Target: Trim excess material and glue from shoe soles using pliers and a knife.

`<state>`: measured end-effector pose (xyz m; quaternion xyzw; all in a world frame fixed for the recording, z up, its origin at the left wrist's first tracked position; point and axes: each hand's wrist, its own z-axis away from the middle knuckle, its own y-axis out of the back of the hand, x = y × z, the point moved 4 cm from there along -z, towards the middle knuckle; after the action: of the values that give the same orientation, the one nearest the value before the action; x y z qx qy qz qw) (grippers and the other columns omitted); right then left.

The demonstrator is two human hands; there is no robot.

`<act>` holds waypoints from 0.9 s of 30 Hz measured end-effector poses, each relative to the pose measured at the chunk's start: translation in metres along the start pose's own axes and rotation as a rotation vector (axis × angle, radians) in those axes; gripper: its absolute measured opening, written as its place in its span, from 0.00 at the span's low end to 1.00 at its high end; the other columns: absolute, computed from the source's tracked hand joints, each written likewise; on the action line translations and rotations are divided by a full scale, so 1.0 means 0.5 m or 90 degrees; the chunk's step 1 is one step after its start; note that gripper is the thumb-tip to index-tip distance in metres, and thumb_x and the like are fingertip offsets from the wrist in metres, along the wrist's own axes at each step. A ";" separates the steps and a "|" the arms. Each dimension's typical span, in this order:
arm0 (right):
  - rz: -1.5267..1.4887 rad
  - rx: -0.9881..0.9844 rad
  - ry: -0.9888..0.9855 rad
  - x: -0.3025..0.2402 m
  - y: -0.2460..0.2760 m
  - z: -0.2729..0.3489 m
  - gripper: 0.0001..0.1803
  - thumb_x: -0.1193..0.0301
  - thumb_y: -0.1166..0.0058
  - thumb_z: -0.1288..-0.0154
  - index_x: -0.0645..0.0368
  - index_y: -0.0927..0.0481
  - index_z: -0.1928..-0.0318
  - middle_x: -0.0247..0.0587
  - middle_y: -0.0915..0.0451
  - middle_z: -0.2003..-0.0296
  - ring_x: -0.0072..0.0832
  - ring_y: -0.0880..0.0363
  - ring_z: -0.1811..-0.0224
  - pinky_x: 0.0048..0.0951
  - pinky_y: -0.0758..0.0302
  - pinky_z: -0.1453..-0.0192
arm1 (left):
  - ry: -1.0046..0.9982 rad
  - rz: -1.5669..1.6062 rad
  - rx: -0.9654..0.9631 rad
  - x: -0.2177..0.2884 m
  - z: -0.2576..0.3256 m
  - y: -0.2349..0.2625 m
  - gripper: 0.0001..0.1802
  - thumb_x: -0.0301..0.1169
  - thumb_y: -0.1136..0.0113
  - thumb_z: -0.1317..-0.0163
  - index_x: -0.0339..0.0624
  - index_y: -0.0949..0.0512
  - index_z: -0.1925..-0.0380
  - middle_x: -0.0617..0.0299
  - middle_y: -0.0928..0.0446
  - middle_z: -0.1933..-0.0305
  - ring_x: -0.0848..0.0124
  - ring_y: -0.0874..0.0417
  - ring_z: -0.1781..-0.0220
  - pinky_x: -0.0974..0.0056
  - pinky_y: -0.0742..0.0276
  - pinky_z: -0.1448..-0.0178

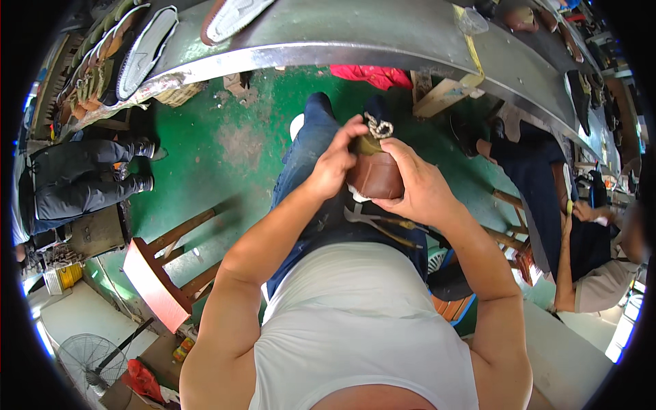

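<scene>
Seated, the person cradles a brown shoe over the lap, right hand wrapped around its side, left hand pinching near the laces. Pliers, possibly loose on the thigh, could slide off if the knee shifts.

Brown shoe with olive collar; green floor; red cloth; blue jeans.

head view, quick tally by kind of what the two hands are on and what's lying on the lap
brown boot: 1
hands on the boot: 2, left hand and right hand
metal pliers on the lap: 1
total: 4
</scene>
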<state>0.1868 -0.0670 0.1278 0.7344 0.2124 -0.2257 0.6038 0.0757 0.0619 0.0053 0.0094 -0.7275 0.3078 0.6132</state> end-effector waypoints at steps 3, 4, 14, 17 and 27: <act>0.012 0.025 0.004 0.001 -0.010 -0.004 0.49 0.67 0.24 0.58 0.61 0.37 0.36 0.55 0.29 0.39 0.53 0.24 0.40 0.43 0.21 0.42 | 0.114 -0.432 -0.221 0.076 0.031 0.012 0.56 0.18 0.39 0.53 0.47 0.54 0.22 0.45 0.63 0.18 0.53 0.58 0.17 0.56 0.51 0.19; 0.008 0.011 -0.016 0.002 -0.013 -0.011 0.48 0.68 0.25 0.58 0.61 0.38 0.36 0.57 0.29 0.40 0.53 0.24 0.40 0.43 0.21 0.42 | 0.015 -0.509 -0.173 0.060 0.039 0.008 0.59 0.21 0.33 0.54 0.48 0.54 0.22 0.44 0.60 0.19 0.51 0.52 0.18 0.56 0.47 0.20; 0.133 -0.217 -0.191 0.044 -0.125 0.210 0.48 0.54 0.24 0.56 0.63 0.33 0.38 0.60 0.30 0.39 0.52 0.25 0.40 0.45 0.21 0.44 | -0.133 -0.459 0.095 0.087 0.014 -0.024 0.57 0.40 0.26 0.43 0.41 0.55 0.23 0.44 0.35 0.31 0.54 0.31 0.31 0.57 0.39 0.25; 0.125 -0.352 -0.258 0.034 -0.139 0.251 0.43 0.55 0.24 0.57 0.62 0.28 0.43 0.58 0.25 0.47 0.50 0.22 0.46 0.45 0.21 0.46 | -0.119 -0.617 0.166 0.101 -0.001 -0.020 0.43 0.48 0.43 0.31 0.38 0.47 0.25 0.42 0.31 0.36 0.53 0.29 0.36 0.56 0.38 0.27; -1.004 -0.153 -0.606 0.162 -0.105 0.404 0.24 0.67 0.41 0.46 0.59 0.26 0.48 0.41 0.21 0.57 0.30 0.19 0.62 0.37 0.20 0.59 | 0.251 -0.660 0.256 -0.025 0.052 0.036 0.24 0.42 0.55 0.28 0.30 0.19 0.59 0.30 0.20 0.58 0.35 0.19 0.52 0.46 0.24 0.45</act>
<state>0.2063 -0.2527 0.0046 0.1400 0.4018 -0.8253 0.3713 0.0485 0.0600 -0.0154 0.4223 -0.4279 0.0959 0.7933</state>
